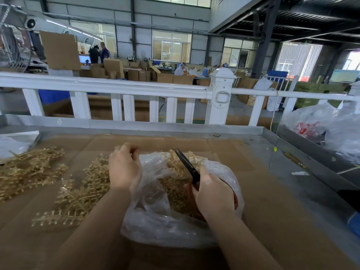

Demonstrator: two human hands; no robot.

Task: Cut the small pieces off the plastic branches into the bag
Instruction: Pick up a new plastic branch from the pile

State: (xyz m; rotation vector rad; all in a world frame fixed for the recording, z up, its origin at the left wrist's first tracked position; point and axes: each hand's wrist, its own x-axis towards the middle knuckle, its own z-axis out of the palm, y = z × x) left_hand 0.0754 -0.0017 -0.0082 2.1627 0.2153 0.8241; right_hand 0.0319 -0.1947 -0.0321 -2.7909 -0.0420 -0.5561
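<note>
A clear plastic bag point(155, 227) lies open in the middle of the cardboard-covered table point(272, 191), holding a heap of small golden pieces point(175, 193). My right hand point(212, 191) grips scissors point(187, 164) with red handles, their dark blades pointing up and away over the bag. A golden plastic branch point(175, 158) sticks up over the bag beside the blades. My left hand point(124, 168) is curled at the bag's far left edge, holding the branch's end; the grip itself is blurred. More golden branches point(83, 191) lie to the left.
Another pile of branches point(29, 170) sits at the far left by a white bag point(13, 143). Crumpled clear bags point(321, 125) rest on the right. A raised metal rim point(136, 125) and white railing point(116, 86) border the table's far side.
</note>
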